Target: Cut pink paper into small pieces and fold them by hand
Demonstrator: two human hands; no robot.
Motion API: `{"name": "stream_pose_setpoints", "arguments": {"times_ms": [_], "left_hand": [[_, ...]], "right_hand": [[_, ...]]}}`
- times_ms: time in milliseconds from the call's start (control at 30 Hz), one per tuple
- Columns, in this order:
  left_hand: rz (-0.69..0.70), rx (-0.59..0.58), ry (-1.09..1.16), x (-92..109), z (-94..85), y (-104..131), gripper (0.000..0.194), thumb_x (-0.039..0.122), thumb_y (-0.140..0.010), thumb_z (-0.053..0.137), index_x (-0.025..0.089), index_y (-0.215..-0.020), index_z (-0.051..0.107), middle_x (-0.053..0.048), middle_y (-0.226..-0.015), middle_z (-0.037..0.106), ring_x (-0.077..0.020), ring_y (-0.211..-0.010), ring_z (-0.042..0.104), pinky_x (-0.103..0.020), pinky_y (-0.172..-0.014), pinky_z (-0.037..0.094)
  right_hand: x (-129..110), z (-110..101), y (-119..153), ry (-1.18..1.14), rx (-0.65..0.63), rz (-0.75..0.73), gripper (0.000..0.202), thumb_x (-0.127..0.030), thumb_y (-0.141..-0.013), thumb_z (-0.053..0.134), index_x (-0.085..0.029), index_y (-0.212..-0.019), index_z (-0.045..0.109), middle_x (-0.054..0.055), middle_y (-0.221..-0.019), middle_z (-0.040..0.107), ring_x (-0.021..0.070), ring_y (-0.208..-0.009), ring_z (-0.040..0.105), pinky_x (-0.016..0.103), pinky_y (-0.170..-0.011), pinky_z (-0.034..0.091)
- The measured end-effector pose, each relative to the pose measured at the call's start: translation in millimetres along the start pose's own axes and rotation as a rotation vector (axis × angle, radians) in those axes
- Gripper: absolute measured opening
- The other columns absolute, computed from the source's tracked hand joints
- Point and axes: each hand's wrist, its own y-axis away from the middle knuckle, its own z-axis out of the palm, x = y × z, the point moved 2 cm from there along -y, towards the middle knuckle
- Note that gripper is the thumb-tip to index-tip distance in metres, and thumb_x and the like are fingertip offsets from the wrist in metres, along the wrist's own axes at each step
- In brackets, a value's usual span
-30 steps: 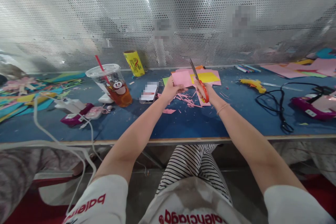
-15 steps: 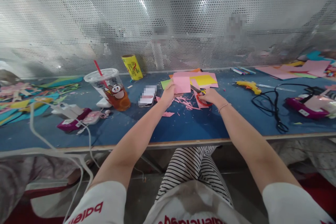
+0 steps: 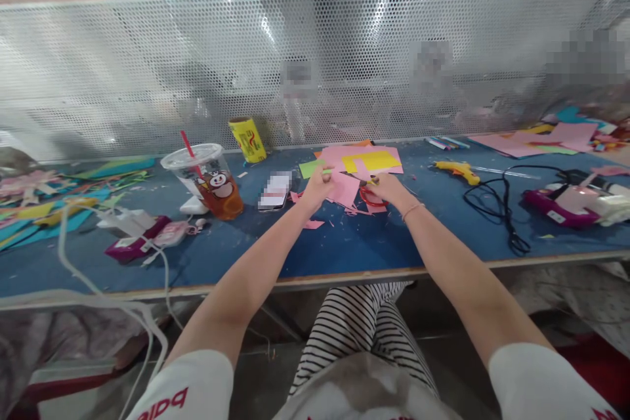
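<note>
My left hand pinches a small pink sheet of paper at its left edge, above the blue table. In my right hand are red-handled scissors, my fingers closed round the handles. Their dark blades point left and lie against the top right edge of the pink sheet. Behind both hands, a yellow sheet rests on larger pink paper, with a green sheet at its left. Thin pink paper scraps are scattered under and beside the hands.
Left of my hands are a phone, a plastic cup of brown drink with a red straw, and a yellow roll. Rightward lie a yellow glue gun, a black cable and a purple power strip. A perforated metal screen stands behind.
The pink sheet has turned from nearly square-on to tilted and sits lower, with the scissors at its top right edge. The view has tipped upward slightly.
</note>
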Motion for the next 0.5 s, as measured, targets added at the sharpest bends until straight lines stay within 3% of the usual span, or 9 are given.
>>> {"name": "stream_pose_setpoints", "arguments": {"times_ms": [100, 233, 367, 500], "left_hand": [[0.02, -0.043, -0.003, -1.7, 0.9, -0.3, 0.047, 0.004, -0.056, 0.059, 0.017, -0.101, 0.052, 0.004, -0.067, 0.054, -0.0081, -0.058, 0.051, -0.02, -0.057, 0.041], [0.037, -0.075, 0.07, -3.0, 2.9, -0.7, 0.046, 0.008, -0.058, 0.06, 0.017, -0.102, 0.049, 0.004, -0.068, 0.056, -0.008, -0.06, 0.052, -0.02, -0.059, 0.04], [-0.01, -0.062, 0.138, -2.4, 5.0, -1.0, 0.04, 0.012, -0.062, 0.06, 0.016, -0.101, 0.051, 0.006, -0.062, 0.054, -0.007, -0.054, 0.049, -0.02, -0.056, 0.038], [-0.049, -0.076, 0.099, -4.2, 5.5, -2.4, 0.022, 0.015, -0.062, 0.063, 0.013, -0.084, 0.059, 0.003, -0.064, 0.058, -0.0058, -0.049, 0.046, -0.02, -0.05, 0.036]], "right_hand": [[-4.6, -4.2, 0.8, -0.161, 0.061, -0.091, 0.033, -0.039, -0.081, 0.048, -0.011, -0.08, 0.064, 0.014, -0.086, 0.067, 0.0194, -0.081, 0.06, 0.026, -0.069, 0.041], [-17.4, 0.7, 3.0, -0.63, -0.056, -0.224, 0.031, -0.041, -0.077, 0.053, -0.014, -0.088, 0.061, 0.005, -0.082, 0.065, 0.0134, -0.07, 0.058, 0.025, -0.065, 0.044], [-25.0, 4.7, 4.2, -0.764, 0.0, -0.204, 0.017, -0.028, -0.067, 0.061, -0.015, -0.078, 0.058, 0.0, -0.069, 0.059, 0.0118, -0.063, 0.055, 0.025, -0.063, 0.046], [-23.9, 2.9, 2.8, -0.853, 0.059, -0.124, 0.02, -0.023, -0.066, 0.06, -0.015, -0.085, 0.059, 0.002, -0.077, 0.063, 0.0134, -0.071, 0.059, 0.027, -0.069, 0.049]]}}
